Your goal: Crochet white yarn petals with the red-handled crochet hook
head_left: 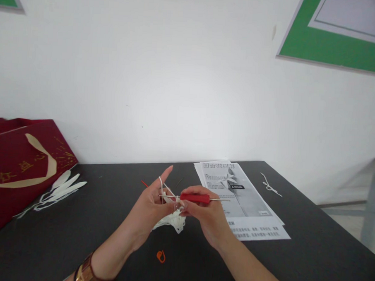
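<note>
Evidently, in the head view, both hands work close together above the black tabletop [123,262]. Left hand [150,204]: thumb bent in, pinching a small white knitted-yarn piece [175,221]; index finger raised, a thin white yarn strand [160,182] looped over it — probably to keep tension. Right hand [206,216]: fingers closed around a slim metal hook with a red handle [195,198], seemingly gripped for fine control, its shaft pointing toward the left fingers. White piece lies between both sets of fingertips, most of it hanging below them — orange plastic stitch marker [161,256] nearer the wearer.
</note>
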A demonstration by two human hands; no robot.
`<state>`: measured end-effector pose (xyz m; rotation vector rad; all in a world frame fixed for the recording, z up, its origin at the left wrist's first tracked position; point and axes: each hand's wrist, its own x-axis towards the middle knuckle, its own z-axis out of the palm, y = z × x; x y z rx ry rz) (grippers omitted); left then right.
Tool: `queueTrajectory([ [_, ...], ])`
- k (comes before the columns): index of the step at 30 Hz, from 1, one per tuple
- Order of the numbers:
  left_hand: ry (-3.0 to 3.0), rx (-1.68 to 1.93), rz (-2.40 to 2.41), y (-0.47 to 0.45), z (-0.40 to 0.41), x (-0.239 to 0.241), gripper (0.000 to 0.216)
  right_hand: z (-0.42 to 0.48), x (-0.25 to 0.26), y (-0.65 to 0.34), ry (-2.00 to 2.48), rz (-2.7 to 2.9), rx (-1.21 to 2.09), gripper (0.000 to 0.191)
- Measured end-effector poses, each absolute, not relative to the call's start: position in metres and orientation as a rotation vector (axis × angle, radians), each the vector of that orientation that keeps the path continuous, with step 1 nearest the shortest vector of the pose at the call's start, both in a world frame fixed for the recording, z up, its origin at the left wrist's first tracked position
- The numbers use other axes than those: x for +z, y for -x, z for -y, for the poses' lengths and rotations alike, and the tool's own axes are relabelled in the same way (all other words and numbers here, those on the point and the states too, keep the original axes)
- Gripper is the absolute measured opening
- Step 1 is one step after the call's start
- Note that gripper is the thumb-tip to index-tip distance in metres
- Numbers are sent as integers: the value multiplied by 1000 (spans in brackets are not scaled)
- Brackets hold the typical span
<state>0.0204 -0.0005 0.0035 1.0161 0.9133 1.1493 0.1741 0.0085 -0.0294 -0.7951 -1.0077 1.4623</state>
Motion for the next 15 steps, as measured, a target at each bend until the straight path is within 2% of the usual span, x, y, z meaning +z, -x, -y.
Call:
queueTrajectory([
  [11,-990,1182,-859,-20,0,6,94,-11,-27,-178,753,935,1473,25],
  [15,-991,1211,-853,-23,2,6,102,-13,-28,-179,737,956,1480,21],
])
